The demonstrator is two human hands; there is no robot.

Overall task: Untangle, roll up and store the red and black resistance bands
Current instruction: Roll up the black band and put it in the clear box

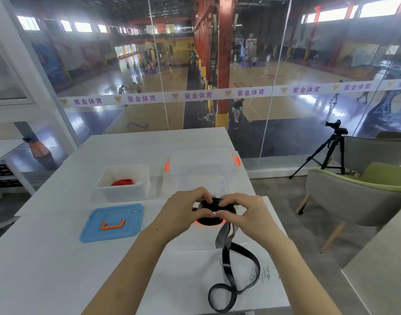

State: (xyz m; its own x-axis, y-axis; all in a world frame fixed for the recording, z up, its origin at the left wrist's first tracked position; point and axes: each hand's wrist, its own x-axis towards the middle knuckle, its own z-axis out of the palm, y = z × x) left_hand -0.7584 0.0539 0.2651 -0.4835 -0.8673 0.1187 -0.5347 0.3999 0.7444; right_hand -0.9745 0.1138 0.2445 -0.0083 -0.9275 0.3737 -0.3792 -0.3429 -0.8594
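Right now both hands meet at mid-frame, just below centre, w/ a black band (209,214) between them. Left hand (184,212) curls round the rolled part from the left side, fingers bent and thumb tucked under, pinching the coil. Right hand (245,214) pinches it from the right, fingertips (224,202) pressed on top of the roll. Coil sits above a clear lid w/ orange clip (208,239), which lies flat on the white table (58,269); can't tell if the coil touches it.

Loose tail of the black band drops from the roll toward lower right of frame, twists once, then lies in a long loop on the table near the bottom edge, beside some scribbled writing (263,276).

Red band (122,182) is rolled up inside a small white tub (123,192), left of centre. Just below that tub lies a blue lid (113,222) w/ an orange handle, flat on the table. A big clear bin (203,167) w/ orange side clips stands above the hands, approx centre frame, open on top.

Right side of frame: a grey-green chair (354,196) and a tripod w/ camera (331,151). Upper half: glass wall (195,96) looking onto a sports hall.
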